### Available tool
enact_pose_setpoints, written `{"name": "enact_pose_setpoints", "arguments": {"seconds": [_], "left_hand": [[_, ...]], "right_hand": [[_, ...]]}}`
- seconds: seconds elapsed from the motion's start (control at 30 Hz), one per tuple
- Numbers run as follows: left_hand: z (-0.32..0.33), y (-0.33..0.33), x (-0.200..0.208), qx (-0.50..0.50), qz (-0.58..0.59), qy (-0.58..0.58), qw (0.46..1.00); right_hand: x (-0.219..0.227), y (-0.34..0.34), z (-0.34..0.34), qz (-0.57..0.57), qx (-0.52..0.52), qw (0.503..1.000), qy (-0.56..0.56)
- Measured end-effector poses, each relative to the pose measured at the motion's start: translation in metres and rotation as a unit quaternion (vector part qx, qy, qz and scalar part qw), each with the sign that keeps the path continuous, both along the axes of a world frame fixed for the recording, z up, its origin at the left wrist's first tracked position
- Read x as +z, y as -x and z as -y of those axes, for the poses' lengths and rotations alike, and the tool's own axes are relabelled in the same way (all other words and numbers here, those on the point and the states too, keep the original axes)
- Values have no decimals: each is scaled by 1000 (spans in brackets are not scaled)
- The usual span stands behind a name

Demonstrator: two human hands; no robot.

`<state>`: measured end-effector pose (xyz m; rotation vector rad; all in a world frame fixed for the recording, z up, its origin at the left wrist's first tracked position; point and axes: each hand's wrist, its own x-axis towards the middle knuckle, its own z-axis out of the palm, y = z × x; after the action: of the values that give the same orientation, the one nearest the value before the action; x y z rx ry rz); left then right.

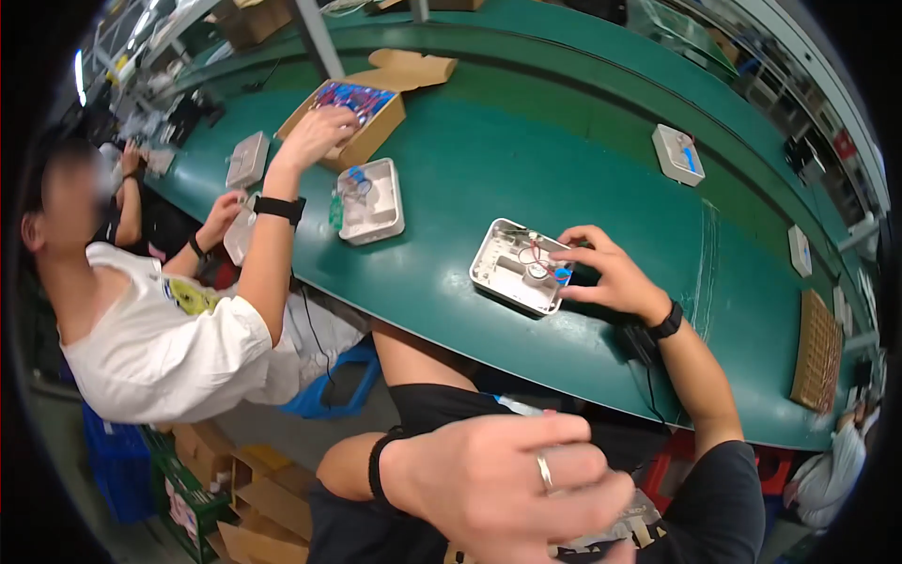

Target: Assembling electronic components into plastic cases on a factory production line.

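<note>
A white plastic housing point(501, 282) lies open side up on the green bench in front of me. Inside it are a round part point(536, 271), thin red and dark wires, and a blue piece point(563, 275) at the right end. My right hand point(613, 273) grips the housing at that end, fingers spread over the far side and thumb on the near side. My left hand point(526, 479), with a ring, is raised close above my lap and slightly blurred. Its fingers are curled, and what they hold, if anything, is hidden. Beyond it lies a thin white-and-blue object point(517, 405).
Left of me, a co-worker point(178, 329) reaches into a cardboard box point(387, 125) of blue and red parts. Another white housing point(397, 202) with wires stands between us. More housings sit farther off point(678, 155). At right lies a brown gridded tray point(814, 352); a black cable point(650, 385) crosses the near edge.
</note>
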<state>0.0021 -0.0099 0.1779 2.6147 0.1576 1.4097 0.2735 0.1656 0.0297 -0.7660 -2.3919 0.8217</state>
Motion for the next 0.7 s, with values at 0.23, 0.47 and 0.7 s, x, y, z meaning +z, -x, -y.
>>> {"name": "enact_pose_setpoints", "arguments": {"seconds": [0.23, 0.47, 0.7], "left_hand": [[-159, 13, -135, 306, -84, 158, 935], [-175, 21, -173, 249, -80, 390, 883], [-179, 11, -167, 206, -48, 522, 826]], "right_hand": [[-23, 13, 7, -68, -54, 995, -46], [-11, -6, 3, -203, -110, 898, 374], [-23, -22, 5, -64, -141, 974, -164]]}}
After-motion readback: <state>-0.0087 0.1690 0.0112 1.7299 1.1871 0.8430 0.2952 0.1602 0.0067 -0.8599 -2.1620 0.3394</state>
